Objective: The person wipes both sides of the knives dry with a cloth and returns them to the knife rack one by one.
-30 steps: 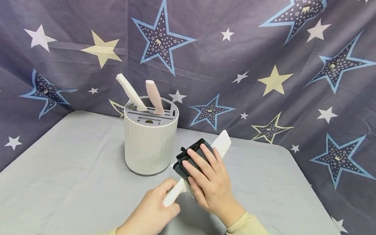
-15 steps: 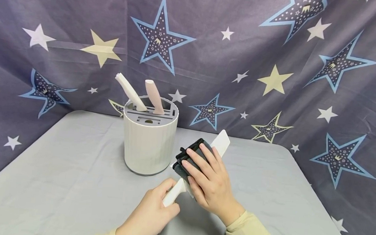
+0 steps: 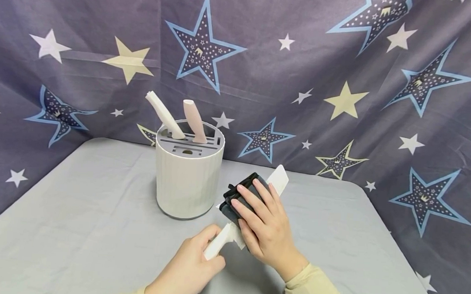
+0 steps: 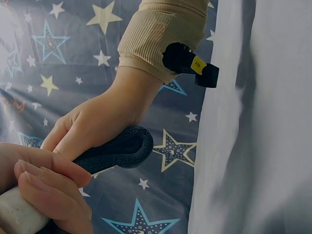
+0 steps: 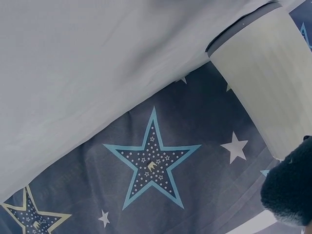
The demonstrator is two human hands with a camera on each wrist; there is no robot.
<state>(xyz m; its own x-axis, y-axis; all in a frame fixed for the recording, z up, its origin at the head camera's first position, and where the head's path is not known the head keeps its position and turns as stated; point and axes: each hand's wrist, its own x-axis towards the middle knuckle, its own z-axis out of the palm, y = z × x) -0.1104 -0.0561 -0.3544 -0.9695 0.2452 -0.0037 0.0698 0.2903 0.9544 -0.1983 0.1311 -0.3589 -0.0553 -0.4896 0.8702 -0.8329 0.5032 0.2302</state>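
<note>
A white-handled knife with a pale, broad blade is held slanting above the table in the head view. My left hand grips its white handle. Across the blade lies a dark folded cloth, and my right hand holds it there with fingers spread over the top; the thumb is hidden. In the left wrist view, the cloth curves in a rounded fold under the right hand, while left fingers wrap the handle. The right wrist view catches only the cloth's edge.
A round white knife block with a grey slotted top stands left of the cloth. A white handle and a pinkish handle stick out of it. Grey fabric covers the table; a starry curtain hangs behind.
The right hand and cloth have shifted slightly right along the blade, so a little more of the blade near the handle shows. The left hand stays nearly still.
</note>
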